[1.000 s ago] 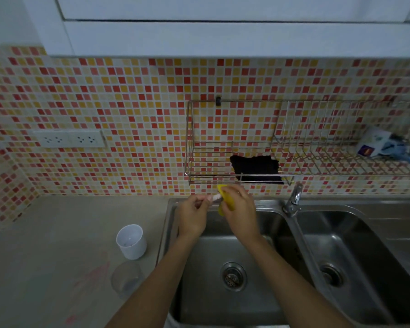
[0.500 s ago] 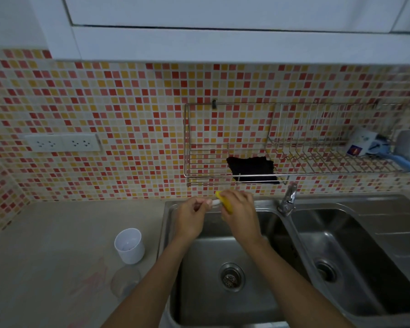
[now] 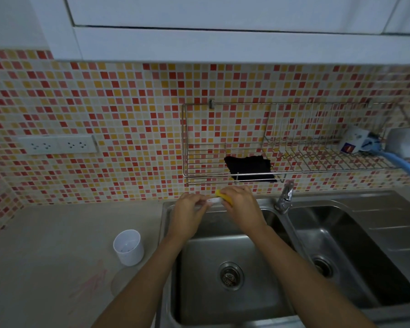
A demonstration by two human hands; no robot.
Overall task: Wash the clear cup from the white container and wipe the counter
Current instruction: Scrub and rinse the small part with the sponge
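Observation:
The white container stands upright on the counter left of the sink. Just in front of it sits the clear cup, faint and partly hidden by my left forearm. Both hands are together over the back rim of the left sink basin. My left hand pinches a small slim white object; I cannot tell what it is. My right hand grips a yellow sponge, pressed against the white object's end.
A pinkish stain marks the counter near the cup. The tap stands between the two basins. A wire rack on the tiled wall holds a black cloth, a blue-handled brush and a white box. Wall sockets lie left.
Both hands stay together at the back of the left basin; less of the sponge shows under my right hand. My view has shifted a little, and the cup and container have not moved.

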